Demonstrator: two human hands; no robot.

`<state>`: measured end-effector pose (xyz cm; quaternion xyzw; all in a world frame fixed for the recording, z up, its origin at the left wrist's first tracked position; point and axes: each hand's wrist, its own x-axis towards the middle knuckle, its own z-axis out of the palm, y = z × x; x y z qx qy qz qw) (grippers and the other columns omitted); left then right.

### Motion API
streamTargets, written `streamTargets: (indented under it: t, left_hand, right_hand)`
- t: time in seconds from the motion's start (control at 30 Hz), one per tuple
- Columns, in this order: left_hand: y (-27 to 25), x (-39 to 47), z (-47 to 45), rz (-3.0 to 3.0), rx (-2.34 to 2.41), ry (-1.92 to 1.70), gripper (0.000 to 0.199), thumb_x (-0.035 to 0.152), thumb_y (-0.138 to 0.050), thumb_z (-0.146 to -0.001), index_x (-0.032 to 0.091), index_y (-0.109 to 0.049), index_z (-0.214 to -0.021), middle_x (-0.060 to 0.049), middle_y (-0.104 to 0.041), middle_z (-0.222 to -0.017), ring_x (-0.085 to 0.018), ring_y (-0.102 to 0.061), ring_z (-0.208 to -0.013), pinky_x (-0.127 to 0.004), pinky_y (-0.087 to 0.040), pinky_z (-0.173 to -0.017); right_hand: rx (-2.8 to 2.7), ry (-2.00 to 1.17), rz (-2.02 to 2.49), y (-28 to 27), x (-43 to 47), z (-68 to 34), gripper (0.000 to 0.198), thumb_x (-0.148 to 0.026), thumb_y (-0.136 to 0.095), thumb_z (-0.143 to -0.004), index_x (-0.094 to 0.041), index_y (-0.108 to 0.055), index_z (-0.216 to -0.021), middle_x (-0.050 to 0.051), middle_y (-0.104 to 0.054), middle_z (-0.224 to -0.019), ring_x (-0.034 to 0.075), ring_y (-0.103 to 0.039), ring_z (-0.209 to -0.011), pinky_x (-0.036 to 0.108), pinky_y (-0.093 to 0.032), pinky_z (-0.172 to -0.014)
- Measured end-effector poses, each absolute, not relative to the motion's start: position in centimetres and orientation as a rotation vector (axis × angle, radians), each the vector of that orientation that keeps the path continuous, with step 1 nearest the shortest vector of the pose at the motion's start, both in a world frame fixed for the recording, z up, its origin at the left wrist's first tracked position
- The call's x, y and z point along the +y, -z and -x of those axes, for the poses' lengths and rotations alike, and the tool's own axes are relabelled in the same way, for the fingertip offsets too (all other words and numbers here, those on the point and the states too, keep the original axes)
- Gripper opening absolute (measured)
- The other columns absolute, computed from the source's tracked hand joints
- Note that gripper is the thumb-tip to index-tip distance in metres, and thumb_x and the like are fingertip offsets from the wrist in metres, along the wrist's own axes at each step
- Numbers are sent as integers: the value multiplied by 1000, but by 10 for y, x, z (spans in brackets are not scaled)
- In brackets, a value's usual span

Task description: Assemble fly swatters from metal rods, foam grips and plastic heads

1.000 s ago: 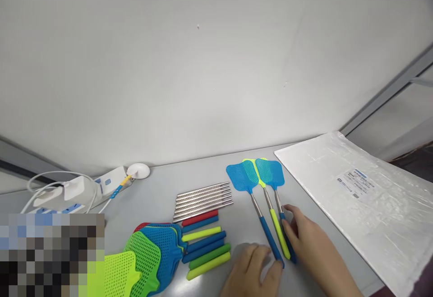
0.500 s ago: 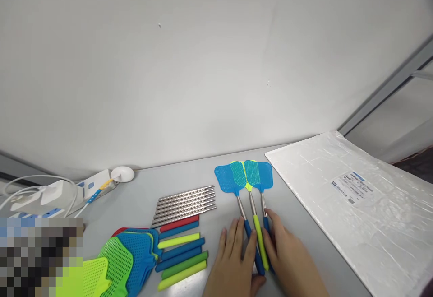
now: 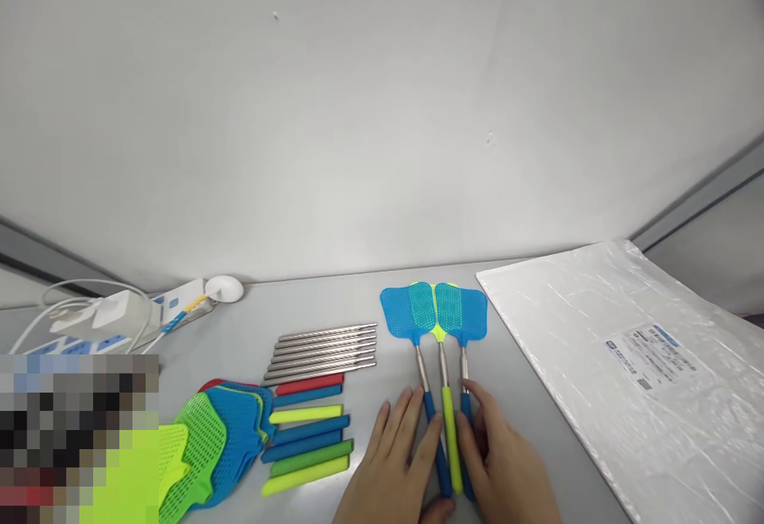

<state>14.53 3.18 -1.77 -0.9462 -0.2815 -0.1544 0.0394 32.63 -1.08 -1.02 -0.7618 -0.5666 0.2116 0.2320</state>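
Three assembled fly swatters lie side by side on the grey table: a left blue one, a middle yellow-green one and a right blue one. The blue mesh heads overlap the yellow-green head between them. My left hand rests flat with fingers stretched, its index finger against the left blue handle. Curled around the right blue swatter's handle is my right hand, with its thumb on the left of the handle, beside the middle one. Part of that handle is hidden by the fingers.
Left of the swatters lie several metal rods and several coloured handle sleeves. Loose mesh swatter heads are piled farther left. A power strip with cables sits at the back left, a white plastic-wrapped package at the right.
The camera view has shifted slightly. My hands stay at the handles, and the three swatters now stand a little straighter and more parallel, their handle ends closer together.
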Motion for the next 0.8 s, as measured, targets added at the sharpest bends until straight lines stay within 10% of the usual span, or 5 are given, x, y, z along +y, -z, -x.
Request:
streamTargets:
  t: [0.3, 0.8]
  left_hand:
    - [-15, -2, -81, 2814, -1089, 952, 28, 22, -55, -91, 16, -62, -117, -12, -67, -122, -27, -60, -109, -40, -50, -89]
    - [-9, -36, 67, 2621, -1650, 1133, 21, 20, -54, -93, 23, -66, -109, -8, -63, -115, -25, -54, -101, -40, -41, -87]
  right_hand:
    - [-1413, -561, 1994, -13, -24, -324, 51, -58, -44, -93, -20, -56, -125, -9, -39, -51, 14, -49, -41, 22, -42, -44]
    - [-2435, 30, 1638, -52, 41, -172, 32, -34, -36, -102, -22, -66, -106, 6, -72, -95, 19, -69, -77, 28, -45, -61]
